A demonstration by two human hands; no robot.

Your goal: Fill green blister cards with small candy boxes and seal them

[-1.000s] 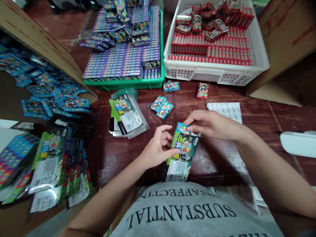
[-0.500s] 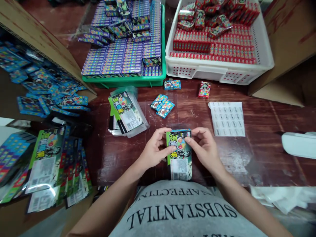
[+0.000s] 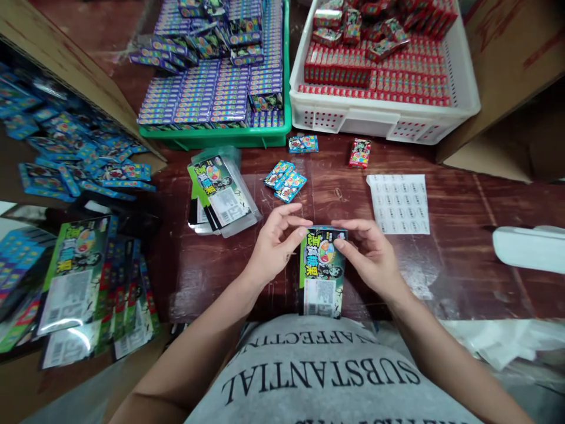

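A flat candy pack [image 3: 324, 268] with a black and green printed front stands in front of my shirt, between my two hands. My right hand [image 3: 368, 250] grips its upper right side, thumb on the front and fingers behind the top edge. At the upper left corner, my left hand [image 3: 276, 241] pinches the pack with its thumb at the edge; the index finger is raised, and some fingertips are hidden. A thin blue strip shows along the pack's top. Just beyond my hands lie small blue candy boxes [image 3: 291, 186]. Left of them is a stack of printed clear sleeves [image 3: 225, 200].
A green crate [image 3: 176, 140] of purple boxes and a white crate [image 3: 384, 121] of red boxes stand at the back. One red box [image 3: 359, 153] and a sticker sheet [image 3: 399, 204] lie on the right. Cardboard cartons [image 3: 88, 70] flank the table; filled packs [image 3: 75, 265] sit lower left.
My left thumb has gone from the pack's front to its upper left corner, and the left index finger has lifted. The right hand keeps its grip. The view has shifted slightly.
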